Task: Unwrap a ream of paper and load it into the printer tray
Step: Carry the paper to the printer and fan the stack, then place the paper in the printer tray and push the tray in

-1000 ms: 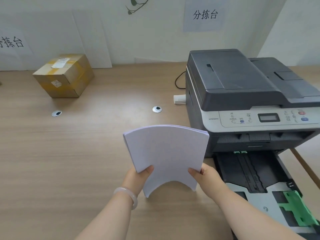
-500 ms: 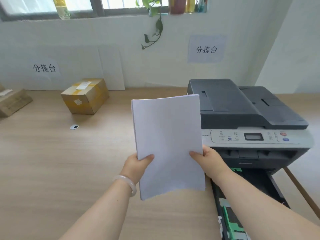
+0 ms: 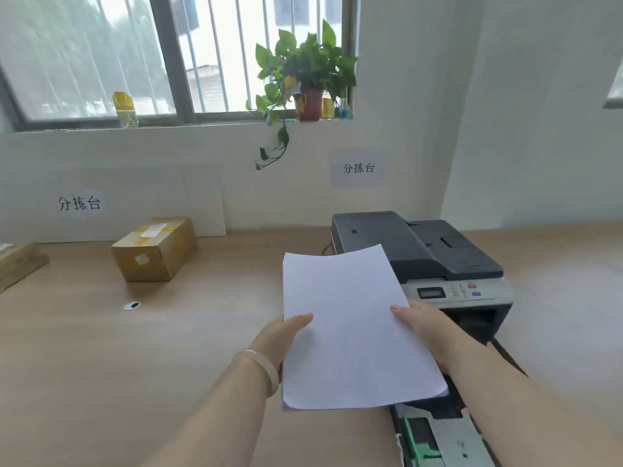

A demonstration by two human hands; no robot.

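Note:
A stack of white paper (image 3: 350, 332) is held flat in the air between both hands, in front of the printer. My left hand (image 3: 279, 335) grips its left edge, thumb on top. On the right edge sits my right hand (image 3: 421, 328), also with its thumb on top. The dark grey printer (image 3: 421, 251) stands on the desk behind the stack. Its paper tray (image 3: 441, 436) is pulled out below the stack, with a green guide showing; most of it is hidden by the paper and my right arm.
A taped cardboard box (image 3: 155, 249) sits at the back left of the wooden desk (image 3: 101, 365), and another box (image 3: 20, 264) at the far left edge. A potted plant (image 3: 306, 79) stands on the window sill above.
The camera has tilted up, so the window shows now. The paper stack, bent a second ago, has straightened and now lies flatter, shifted right over the pulled-out tray.

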